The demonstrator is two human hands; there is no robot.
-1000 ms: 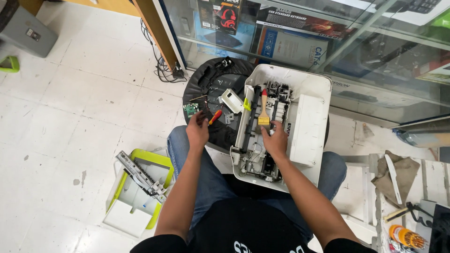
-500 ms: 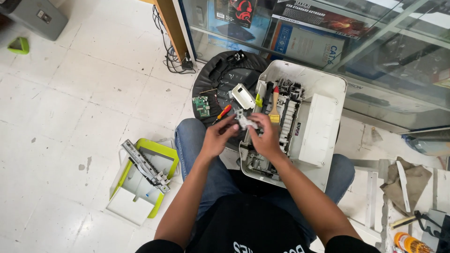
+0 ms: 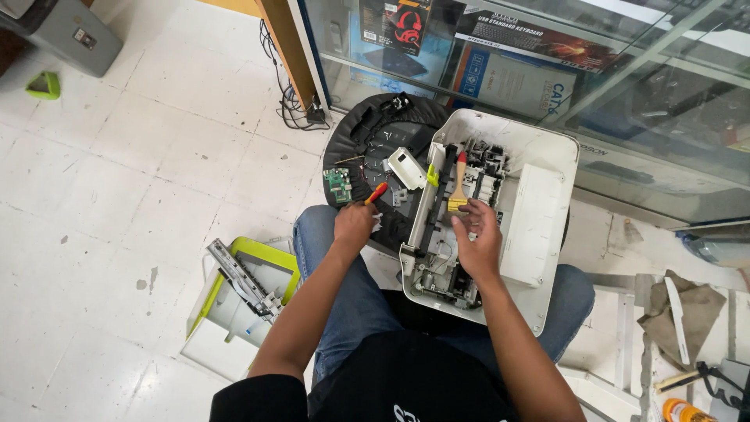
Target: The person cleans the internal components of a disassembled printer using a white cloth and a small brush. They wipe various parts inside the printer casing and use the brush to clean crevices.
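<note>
Since the earlier frame, the hands have separated: the left hand [image 3: 353, 225] has moved away from the centre of the printer to the orange-handled screwdriver, and the right hand [image 3: 478, 244] has lowered onto the mechanism. The small white part held between both hands earlier is no longer in either hand.

One opened white printer chassis [image 3: 539, 234] rests on the person's lap, its internal mechanism exposed. One black round seat [image 3: 367, 141] lies just beyond the knees, touching the chassis on its left side. One white and lime-green printer cover [image 3: 234, 305] lies on the floor tiles to the person's left, well apart from both hands, with one grey rail assembly [image 3: 238, 277] on top of it.

On the black seat: one white plastic cover piece [image 3: 406, 168], one green circuit board [image 3: 337, 186], and one orange-handled screwdriver [image 3: 376, 193]. One paintbrush [image 3: 458, 184] with a wooden handle lies inside the chassis, just above the right hand.

Left hand: fingers curled closed around the lower end of the screwdriver, at the seat's near edge. Right hand: fingers loosely spread, partly open, palm down, touching the printer mechanism near its centre; whether it grips a component cannot be determined. The chassis lies directly beneath the right hand and just beside the left
</note>
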